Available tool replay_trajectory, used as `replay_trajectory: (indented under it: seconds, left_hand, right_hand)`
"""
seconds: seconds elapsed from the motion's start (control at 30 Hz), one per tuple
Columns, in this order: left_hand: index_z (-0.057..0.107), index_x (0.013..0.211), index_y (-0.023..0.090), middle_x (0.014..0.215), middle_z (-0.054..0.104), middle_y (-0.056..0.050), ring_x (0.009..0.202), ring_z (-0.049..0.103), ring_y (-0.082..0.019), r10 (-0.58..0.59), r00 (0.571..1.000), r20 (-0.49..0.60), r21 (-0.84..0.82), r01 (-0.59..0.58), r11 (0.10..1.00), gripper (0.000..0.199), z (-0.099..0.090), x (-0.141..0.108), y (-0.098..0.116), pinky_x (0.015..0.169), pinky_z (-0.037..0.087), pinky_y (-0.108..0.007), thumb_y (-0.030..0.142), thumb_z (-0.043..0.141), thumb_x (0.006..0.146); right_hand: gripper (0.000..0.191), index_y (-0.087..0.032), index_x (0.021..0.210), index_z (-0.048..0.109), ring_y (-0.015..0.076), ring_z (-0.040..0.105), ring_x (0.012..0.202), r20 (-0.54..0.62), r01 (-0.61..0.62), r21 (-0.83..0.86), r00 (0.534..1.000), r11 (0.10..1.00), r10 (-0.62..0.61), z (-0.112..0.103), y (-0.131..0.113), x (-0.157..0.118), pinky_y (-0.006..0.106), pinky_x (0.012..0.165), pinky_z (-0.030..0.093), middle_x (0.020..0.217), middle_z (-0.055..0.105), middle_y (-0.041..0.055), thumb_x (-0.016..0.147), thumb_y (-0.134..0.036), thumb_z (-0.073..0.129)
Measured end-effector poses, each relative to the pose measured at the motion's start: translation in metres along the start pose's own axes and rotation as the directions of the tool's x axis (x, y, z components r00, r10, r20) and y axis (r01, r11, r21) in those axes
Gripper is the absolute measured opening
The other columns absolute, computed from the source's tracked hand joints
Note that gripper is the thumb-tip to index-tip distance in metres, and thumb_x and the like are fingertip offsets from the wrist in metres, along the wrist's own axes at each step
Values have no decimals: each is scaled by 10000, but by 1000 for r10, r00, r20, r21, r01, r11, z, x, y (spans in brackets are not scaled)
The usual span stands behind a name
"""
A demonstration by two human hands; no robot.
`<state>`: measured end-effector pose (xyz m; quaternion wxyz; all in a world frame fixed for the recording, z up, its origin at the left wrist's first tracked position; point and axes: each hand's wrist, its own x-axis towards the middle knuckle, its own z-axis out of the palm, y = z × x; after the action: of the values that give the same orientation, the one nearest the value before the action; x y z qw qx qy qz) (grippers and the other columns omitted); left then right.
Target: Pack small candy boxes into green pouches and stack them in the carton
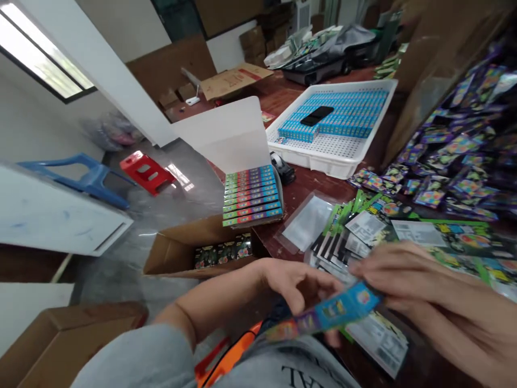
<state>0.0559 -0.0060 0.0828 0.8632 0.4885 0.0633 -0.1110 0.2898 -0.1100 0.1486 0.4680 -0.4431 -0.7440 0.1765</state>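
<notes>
A long, narrow strip-like packet [331,315] with blue, purple and red sections slants across both hands, slightly blurred. My right hand [432,296] pinches its blue end between thumb and fingers. Behind the packet is my left hand [297,283], its thumb and fingers apart; whether it touches the packet I cannot tell. Under the hands lie printed black and green pouches [365,226] with clear windows. An open display box [252,196] with a raised white lid holds rows of similar multicoloured packets, left of the pouches.
A white perforated tray [343,167] holds rows of blue packets, with a black phone [318,115] on top. Purple packets [452,145] are heaped at right. A cardboard carton [169,253] stands below the table's left edge. A red stool [147,171] is on the floor.
</notes>
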Motion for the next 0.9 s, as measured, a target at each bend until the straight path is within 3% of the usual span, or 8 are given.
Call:
replay_trajectory:
  seconds: [0.07,0.1,0.17,0.23,0.27,0.37,0.57,0.9]
  left_hand:
    - [610,1231,160,1064,717,-86,987,704,-304,16,950,-312,243,64,968,918,-4,-39,11,853,565,-400,610,905,487]
    - [600,1245,185,1104,715,-81,1006,697,-288,92,847,-524,403,151,903,828,-8,-60,17,864,562,-386,593,877,580]
    - [598,1256,216,1156,710,-78,1059,682,-297,308,531,-790,589,517,621,717,-17,-98,27,888,547,-379,531,857,667]
    - [566,1311,232,1226,692,-85,1128,662,-309,504,319,-803,518,790,326,644,-30,-125,33,918,528,-382,473,810,766]
    - [548,1334,231,1246,683,-92,1147,654,-309,574,270,-773,461,860,216,615,-36,-133,34,926,521,-382,457,779,810]
    - [542,1325,198,1218,679,-116,1132,647,-300,701,247,-669,361,932,16,541,-53,-138,30,922,509,-375,452,716,881]
    - [528,1397,201,1318,635,-155,1219,593,-340,740,360,-569,307,927,-214,487,-63,-106,3,969,458,-455,324,641,939]
    - [535,1389,164,1488,552,-147,1393,498,-310,798,224,-560,297,953,-60,445,-61,-89,11,1094,375,-500,319,573,973]
  right_hand:
    - [472,-480,1380,567,237,618,1245,20,-15,64,1000,998,14,15,5,17,416,1014,593,1343,660,-40,939,-324,633]
    - [550,-455,1451,497,248,548,1337,8,-60,98,998,993,60,21,12,19,437,1075,554,1466,564,-23,936,-323,640]
    - [641,-431,1512,410,271,464,1417,-38,-189,156,980,970,197,27,28,14,474,1126,500,1574,428,5,924,-341,651]
    - [632,-413,1507,415,278,501,1383,-57,-268,165,958,949,281,30,41,5,486,1122,498,1545,449,33,923,-345,643]
    - [612,-403,1495,436,280,530,1353,-56,-285,139,954,948,294,32,45,2,484,1105,514,1521,470,43,921,-351,642]
    - [545,-381,1450,502,294,555,1315,-39,-243,0,969,970,243,36,46,-3,482,1036,564,1484,499,59,922,-370,634]
    - [438,-366,1391,542,294,545,1322,25,-190,-148,980,971,196,45,39,-13,509,1097,490,1444,527,73,957,-324,595]
    - [375,-353,1346,579,265,572,1297,35,-314,-132,946,940,321,59,38,-60,432,1010,556,1419,547,79,974,-303,580]
